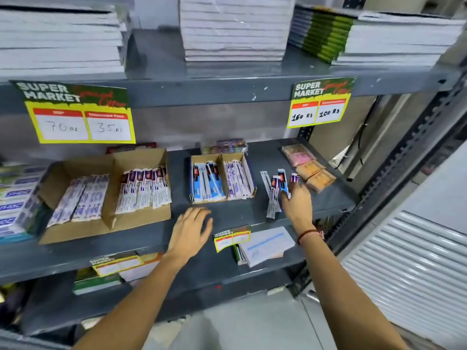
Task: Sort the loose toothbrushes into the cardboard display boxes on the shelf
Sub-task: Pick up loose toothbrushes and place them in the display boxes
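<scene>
On the grey metal shelf (222, 215), two cardboard display boxes are set side by side: a large two-compartment box (106, 198) at the left, both halves already holding white-and-purple packs, and a small two-compartment box (222, 179) in the middle, with blue-carded toothbrushes in its left half and white packs in its right. Just right of the small box, the loose toothbrushes (274, 195) are gathered in a ragged fan, some lying on the shelf and some lifted. The right hand (297, 205) is reached into that fan with its fingers curled loosely; at least one blue-and-red pack appears to be pinched near the fingertips, though how many packs are actually gripped cannot be told. The left hand (190, 229) is laid palm-down on the shelf edge in front of the small box, fingers relaxed and holding nothing. A mis-sort is judged the main risk: two pack designs are mixed in the fan, and a handful taken at once could be dropped into the wrong compartment. Slippage is also likely, since the packs are slim and glossy and overlap one another; one could be knocked toward the stacked tan packets (312, 173) just beside them, or slid off the shelf front. Print on the packs is blurred, so brands cannot be read, and the large box's left side is partly crowded by blue cartons (15, 205) cut off at the frame edge.
</scene>
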{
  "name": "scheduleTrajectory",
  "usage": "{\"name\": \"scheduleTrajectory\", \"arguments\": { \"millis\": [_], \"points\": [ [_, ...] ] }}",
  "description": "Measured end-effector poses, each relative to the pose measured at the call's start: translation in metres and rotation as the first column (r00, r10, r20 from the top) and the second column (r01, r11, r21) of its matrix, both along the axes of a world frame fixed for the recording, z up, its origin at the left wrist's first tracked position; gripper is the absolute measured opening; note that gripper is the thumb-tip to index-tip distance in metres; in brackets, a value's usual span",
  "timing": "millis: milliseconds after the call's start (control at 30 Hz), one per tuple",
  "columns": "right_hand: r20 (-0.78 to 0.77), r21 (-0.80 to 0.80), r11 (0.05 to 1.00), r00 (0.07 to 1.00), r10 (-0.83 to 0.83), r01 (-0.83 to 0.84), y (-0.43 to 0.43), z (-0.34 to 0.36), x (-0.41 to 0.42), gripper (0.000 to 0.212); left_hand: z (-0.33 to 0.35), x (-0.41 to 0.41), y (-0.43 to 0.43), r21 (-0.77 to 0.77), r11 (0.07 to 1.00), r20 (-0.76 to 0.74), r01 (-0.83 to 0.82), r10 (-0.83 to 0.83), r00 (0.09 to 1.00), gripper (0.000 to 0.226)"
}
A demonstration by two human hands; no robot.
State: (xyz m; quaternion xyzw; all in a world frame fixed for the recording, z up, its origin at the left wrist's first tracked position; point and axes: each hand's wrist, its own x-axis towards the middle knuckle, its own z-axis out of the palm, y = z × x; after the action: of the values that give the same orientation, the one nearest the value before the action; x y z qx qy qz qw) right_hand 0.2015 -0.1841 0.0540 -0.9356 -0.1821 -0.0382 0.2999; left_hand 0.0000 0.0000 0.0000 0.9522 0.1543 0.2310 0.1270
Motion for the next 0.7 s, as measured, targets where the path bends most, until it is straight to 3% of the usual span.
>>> {"name": "scheduleTrajectory", "arguments": {
  "millis": [267,400,700],
  "points": [
    [-0.322,-0.063,0.994,0.941,-0.108,0.093,0.03,-0.007,-0.004,0.043,-0.029,-0.014,0.008,-0.026,0.999,-0.174,0.029,-0.033,0.984,0.061],
    [-0.339,-0.08,0.986,0.926,-0.167,0.148,0.035,-0.012,-0.001,0.036,-0.033,-0.017,0.01,-0.007,0.998,-0.232,0.067,-0.067,0.97,0.074],
    [-0.369,-0.04,0.97,0.898,-0.239,0.241,0.041,-0.012,-0.002,0.036,-0.039,-0.017,0.012,0.044,0.997,-0.276,0.066,-0.051,0.96,0.061]
  ]
}}
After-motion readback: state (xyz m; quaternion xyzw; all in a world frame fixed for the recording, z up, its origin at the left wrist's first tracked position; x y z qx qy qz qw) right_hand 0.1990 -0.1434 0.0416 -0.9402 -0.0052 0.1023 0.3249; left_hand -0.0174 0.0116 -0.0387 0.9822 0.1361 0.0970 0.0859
